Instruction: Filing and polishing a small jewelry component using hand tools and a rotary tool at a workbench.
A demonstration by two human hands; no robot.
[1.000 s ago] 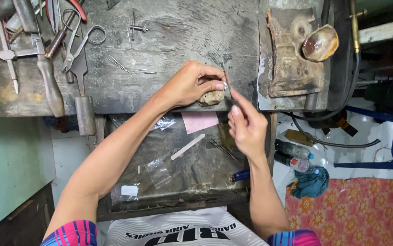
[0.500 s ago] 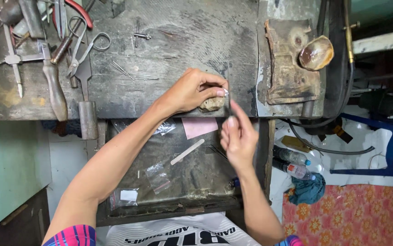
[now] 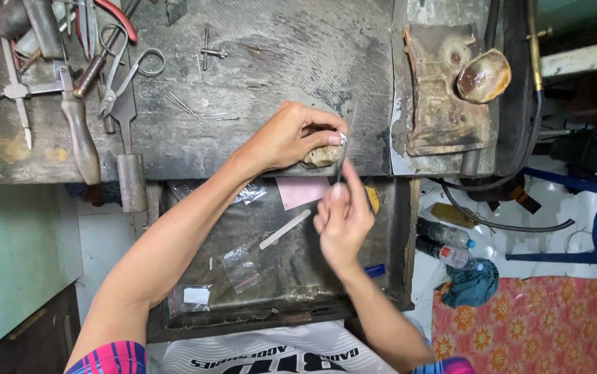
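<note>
Head view: the right hand (image 3: 343,220), pinched on a thin needle file (image 3: 345,142), has swung its tip up against the small silvery piece (image 3: 342,137) nipped in the left hand (image 3: 291,135) fingertips, so filing looks underway.

Open bench surface (image 3: 277,76) is found ahead of the left hand (image 3: 291,135). Passage to the left is blocked by hand tools (image 3: 80,90); to the right, by a rusted block (image 3: 440,97). The drawer (image 3: 395,277) is littered with plastic bags (image 3: 239,266), beside the right hand (image 3: 343,218).
</note>
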